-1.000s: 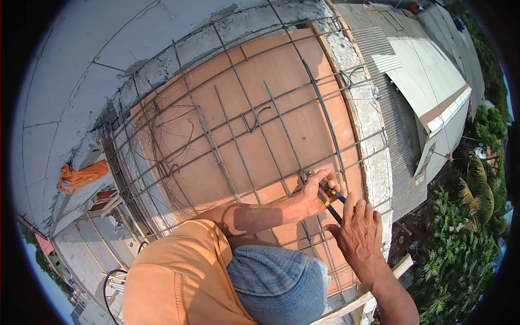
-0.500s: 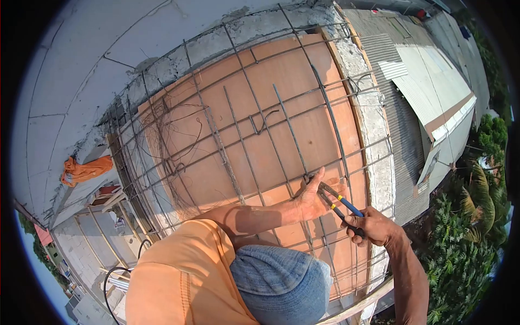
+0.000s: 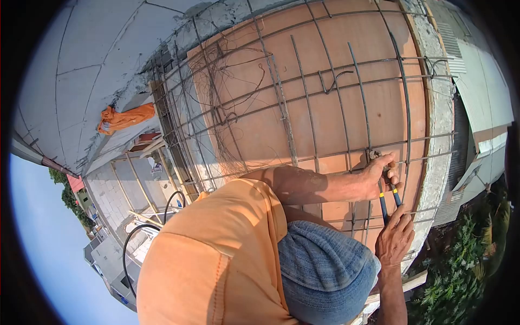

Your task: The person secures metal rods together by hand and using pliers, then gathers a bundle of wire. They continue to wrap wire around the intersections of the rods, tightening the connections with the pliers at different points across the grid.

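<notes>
Pliers [image 3: 383,203] with blue and yellow handles stand against the rebar grid [image 3: 360,84], their head close to a bar crossing. My right hand [image 3: 394,241] is wrapped round the lower ends of the handles. Up at the head of the pliers is my left hand [image 3: 380,174], its fingers curled near the jaws and the crossing; what they pinch, if anything, is too small to make out. Below the bars lies an orange-brown panel [image 3: 346,124]. The jaws are partly hidden by the left fingers.
Loose tie wire [image 3: 216,86] tangles over the bars at the left. A rough concrete edge [image 3: 441,114] borders the panel on the right, with metal roofs [image 3: 485,81] and trees [image 3: 455,281] beyond. An orange cloth [image 3: 127,118] lies at the upper left.
The view has shifted, so the grid appears farther right and higher. My left fingers have curled in, and the pliers have turned more upright, with their head at the bar crossing.
</notes>
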A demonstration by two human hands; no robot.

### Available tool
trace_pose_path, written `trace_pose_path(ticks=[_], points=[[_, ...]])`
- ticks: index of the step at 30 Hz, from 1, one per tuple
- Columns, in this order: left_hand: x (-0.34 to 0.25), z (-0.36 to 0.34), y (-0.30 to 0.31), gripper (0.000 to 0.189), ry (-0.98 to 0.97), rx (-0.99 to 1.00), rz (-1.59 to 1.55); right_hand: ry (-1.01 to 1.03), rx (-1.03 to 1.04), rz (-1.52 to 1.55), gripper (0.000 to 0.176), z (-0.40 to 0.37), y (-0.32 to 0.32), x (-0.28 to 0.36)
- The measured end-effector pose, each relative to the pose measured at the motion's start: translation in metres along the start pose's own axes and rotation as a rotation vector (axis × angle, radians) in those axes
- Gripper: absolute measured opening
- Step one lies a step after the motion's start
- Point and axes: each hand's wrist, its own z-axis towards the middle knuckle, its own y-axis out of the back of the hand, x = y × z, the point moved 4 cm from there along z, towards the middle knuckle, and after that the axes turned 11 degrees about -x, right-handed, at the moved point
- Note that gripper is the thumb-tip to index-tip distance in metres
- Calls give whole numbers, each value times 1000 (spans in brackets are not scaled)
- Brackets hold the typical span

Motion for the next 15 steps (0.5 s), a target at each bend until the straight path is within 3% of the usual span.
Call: trace_pose_path(ticks=[1,4,5,7,8,11,13,15], points=[[0,5,1,31,-9,-11,-5,-20,-52,164,46,7,8,-6],[-5,-8,3,53,-1,119,109,-140,156,562,19,32,29,-28],[-5,-8,9,54,17,175,149,-168,193,771,19,41,26,-39],[-3,-10,11,51,-22,111,196,-484,712,1057,25,54,26,-55],[-3,-6,8,51,-2,128,210,-634,811,1302,26,49,15,-60],[3,4,-6,39,7,82,83,-752,927,1755,27,39,-10,-64],[2,10,-4,29,-22,134,118,-709,964,1698,31,43,-9,-69],[-1,13,-6,25,-31,94,107,-530,913,1272,35,57,12,-72]])
